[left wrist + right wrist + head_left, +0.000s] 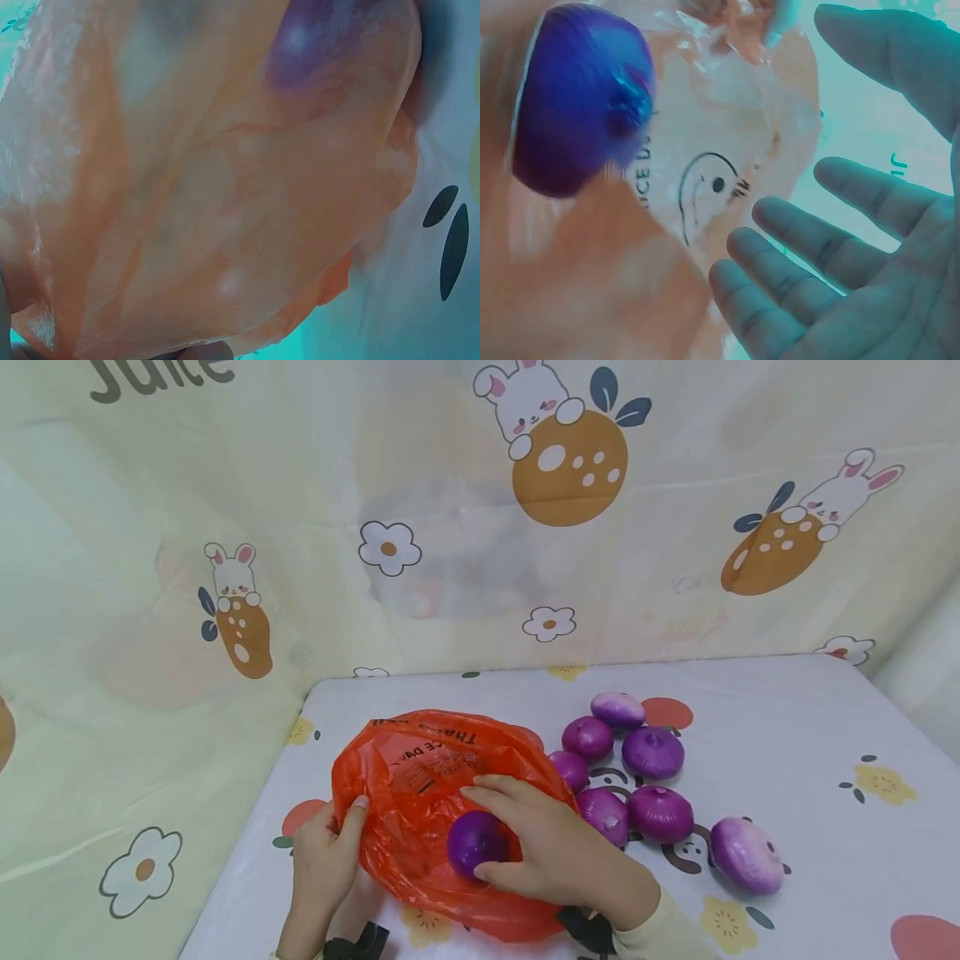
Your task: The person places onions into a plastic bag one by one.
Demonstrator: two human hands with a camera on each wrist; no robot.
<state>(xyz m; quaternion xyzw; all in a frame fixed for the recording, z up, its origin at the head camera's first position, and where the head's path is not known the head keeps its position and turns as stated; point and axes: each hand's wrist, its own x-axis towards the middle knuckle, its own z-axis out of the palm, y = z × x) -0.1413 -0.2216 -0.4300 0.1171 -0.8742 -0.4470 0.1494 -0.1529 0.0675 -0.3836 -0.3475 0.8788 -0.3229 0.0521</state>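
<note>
A red plastic bag [420,860] with dark print lies spread with its mouth wide in the head view. My left hand [322,864] pinches the bag's left rim, thumb on the inner side. A purple onion [472,845] is inside the bag mouth, between the thumb and fingers of my right hand [547,839] in the head view. The right wrist view shows that hand's fingers [855,259] spread and apart from the onion [581,101]. Through the bag film [225,210], purple shows in the left wrist view.
Right of the bag sit several more purple onions [653,752], with a paler one [746,856] farthest right. A white patterned cloth [810,752] covers the table. Behind it hangs a cream curtain [450,602] printed with rabbits and flowers.
</note>
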